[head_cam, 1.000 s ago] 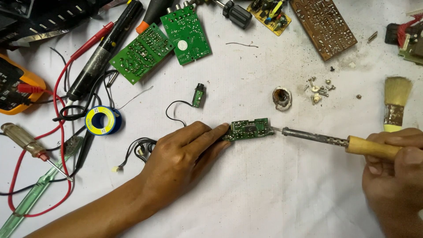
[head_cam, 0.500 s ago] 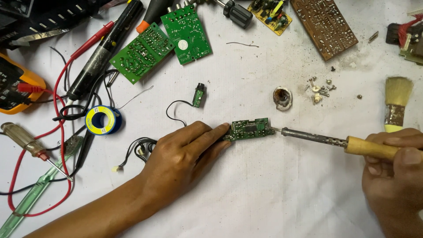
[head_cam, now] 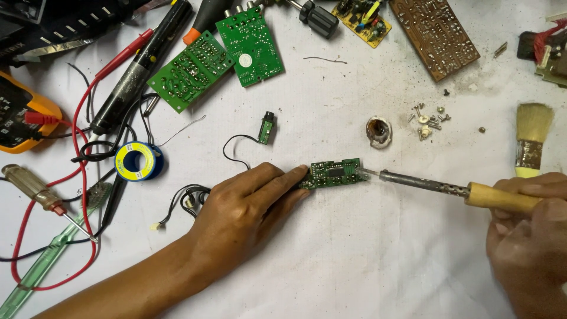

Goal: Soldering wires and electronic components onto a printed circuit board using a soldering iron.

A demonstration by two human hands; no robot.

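Observation:
A small green circuit board (head_cam: 332,173) lies flat on the white work surface. My left hand (head_cam: 245,207) rests palm down beside it, fingertips pressing on the board's left end. My right hand (head_cam: 531,236) grips the wooden handle of a soldering iron (head_cam: 449,188). The iron's metal tip touches the board's right end. A small green part with a black wire (head_cam: 264,130) lies just above my left hand.
Two larger green boards (head_cam: 221,59), a brown board (head_cam: 434,35) and a yellow board (head_cam: 361,18) lie at the top. A solder spool (head_cam: 137,162), a multimeter (head_cam: 23,115) with red leads, screwdrivers, a flux tin (head_cam: 378,131), loose screws (head_cam: 428,118) and a brush (head_cam: 531,139) surround the hands.

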